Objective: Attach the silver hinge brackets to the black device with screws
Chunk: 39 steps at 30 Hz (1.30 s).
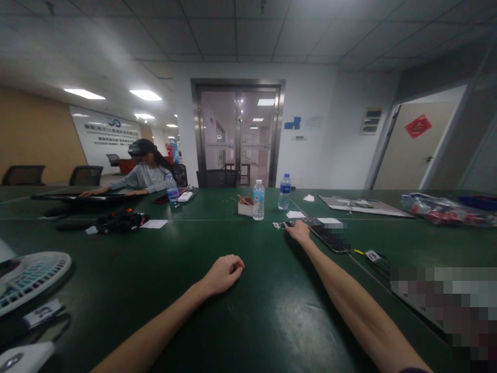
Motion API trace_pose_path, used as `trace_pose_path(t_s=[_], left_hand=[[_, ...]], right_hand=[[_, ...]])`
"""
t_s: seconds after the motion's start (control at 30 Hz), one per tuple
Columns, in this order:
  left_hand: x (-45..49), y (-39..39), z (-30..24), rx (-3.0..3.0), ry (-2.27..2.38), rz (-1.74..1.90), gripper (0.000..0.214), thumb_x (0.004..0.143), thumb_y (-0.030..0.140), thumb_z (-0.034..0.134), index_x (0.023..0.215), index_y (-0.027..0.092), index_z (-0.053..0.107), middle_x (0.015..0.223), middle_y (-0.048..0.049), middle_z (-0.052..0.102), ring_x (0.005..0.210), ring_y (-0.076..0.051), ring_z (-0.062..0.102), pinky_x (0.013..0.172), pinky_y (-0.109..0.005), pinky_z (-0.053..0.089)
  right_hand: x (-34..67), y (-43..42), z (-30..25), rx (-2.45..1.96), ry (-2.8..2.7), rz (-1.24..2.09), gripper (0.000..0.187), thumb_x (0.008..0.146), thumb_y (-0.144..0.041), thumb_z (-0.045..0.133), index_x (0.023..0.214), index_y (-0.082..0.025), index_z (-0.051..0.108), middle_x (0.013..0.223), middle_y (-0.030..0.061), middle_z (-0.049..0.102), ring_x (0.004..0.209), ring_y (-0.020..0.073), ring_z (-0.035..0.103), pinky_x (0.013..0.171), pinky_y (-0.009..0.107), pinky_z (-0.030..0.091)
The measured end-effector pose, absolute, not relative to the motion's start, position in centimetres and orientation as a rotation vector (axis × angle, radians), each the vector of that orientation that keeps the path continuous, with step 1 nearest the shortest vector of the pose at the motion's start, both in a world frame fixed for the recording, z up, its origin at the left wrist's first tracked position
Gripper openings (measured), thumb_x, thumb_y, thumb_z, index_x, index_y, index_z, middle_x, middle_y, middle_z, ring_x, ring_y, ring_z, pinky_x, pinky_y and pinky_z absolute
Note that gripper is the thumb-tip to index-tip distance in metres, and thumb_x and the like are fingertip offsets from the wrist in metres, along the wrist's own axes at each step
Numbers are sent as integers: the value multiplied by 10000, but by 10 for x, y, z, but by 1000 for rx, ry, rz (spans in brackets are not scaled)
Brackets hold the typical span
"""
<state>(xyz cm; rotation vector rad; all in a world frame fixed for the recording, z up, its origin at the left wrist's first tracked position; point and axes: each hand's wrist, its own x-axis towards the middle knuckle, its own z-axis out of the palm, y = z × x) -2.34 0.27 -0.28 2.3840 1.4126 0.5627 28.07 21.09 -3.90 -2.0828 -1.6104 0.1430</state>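
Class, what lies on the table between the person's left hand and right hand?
Nothing but bare green table lies between the left hand and the right hand, as the head view shows.

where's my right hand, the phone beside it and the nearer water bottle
right hand (298, 231), head view, back of the hand
phone (325, 237), head view, its dark face
nearer water bottle (258, 201), head view, middle of its body

Ceiling light panels (145, 95) glow over a long green table (248, 311), white walls (314, 155), glass double doors (237, 134) and black chairs (86, 175).
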Motion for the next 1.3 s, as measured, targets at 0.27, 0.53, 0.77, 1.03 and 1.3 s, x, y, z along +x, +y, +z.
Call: trace_pose_path(t_s=[0.27,0.53,0.77,1.03,1.3], left_hand=[[-22,3,-3,2393,1412,578,196,864,228,470,933,156,640,849,-33,605,741,-155,534,687,-263,441],[-24,4,-4,2389,1385,579,212,874,245,459,949,156,635,889,-36,609,760,-157,533,698,-268,442],[-22,2,-2,2369,1417,557,215,878,259,452,948,164,631,873,-34,601,763,-158,533,686,-263,444],[-22,2,-1,2368,1400,564,204,874,232,460,946,156,635,882,-34,605,754,-153,535,683,-256,437],[-23,4,-4,2397,1385,599,186,866,229,477,918,155,640,845,-29,599,734,-152,530,679,-256,422]], right_hand=[[289,199,-36,-2077,-1623,52,347,770,-395,575,960,-116,657,1000,184,638,942,286,620,738,320,476],[292,185,-28,-1901,-1912,-252,368,797,-252,553,1148,-156,497,1129,144,525,977,251,557,737,303,426],[297,184,-28,-1780,-2069,-340,237,797,-170,535,1032,-159,509,1102,122,500,989,228,508,717,275,401],[300,190,-30,-1692,-2036,-319,247,775,-165,545,1022,-170,537,1068,102,526,967,206,516,773,269,394],[310,204,-35,-1822,-1767,18,263,716,-363,623,871,-151,619,857,74,620,830,217,574,704,273,418]])
